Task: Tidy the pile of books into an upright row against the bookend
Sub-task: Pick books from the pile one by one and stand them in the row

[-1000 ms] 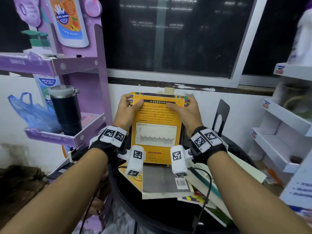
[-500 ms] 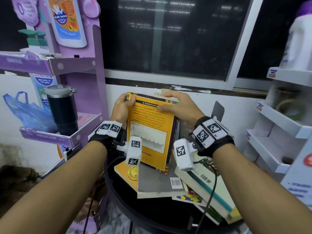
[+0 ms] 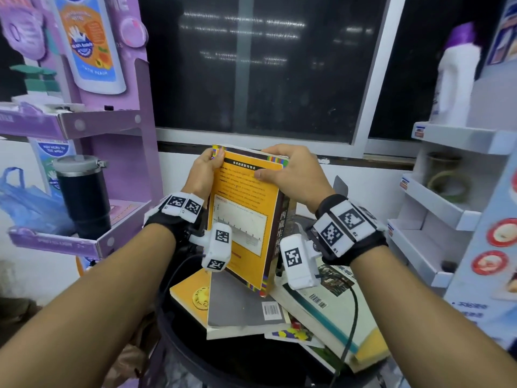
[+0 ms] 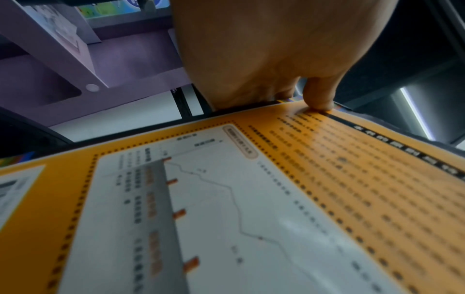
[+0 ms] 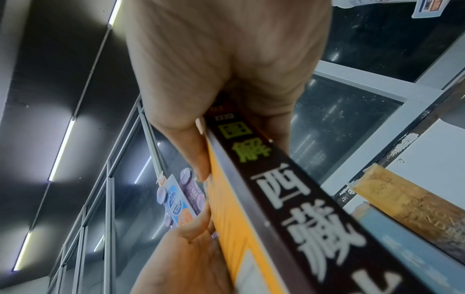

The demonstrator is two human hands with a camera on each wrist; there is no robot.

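The yellow book [image 3: 246, 217] is held upright by both hands: its top left corner is pinched by the left hand [image 3: 202, 175], and its top right edge and dark spine are gripped by the right hand [image 3: 291, 175], thumb on the cover. The book is tilted slightly, its lower corner resting on the pile of books [image 3: 279, 312] lying flat beneath it on the round black bench [image 3: 237, 368]. Behind and to the right of the yellow book, the black bookend [image 3: 341, 186] is partly seen. To the left of the book, a black tumbler [image 3: 82, 194] stands on a purple shelf [image 3: 84, 242].
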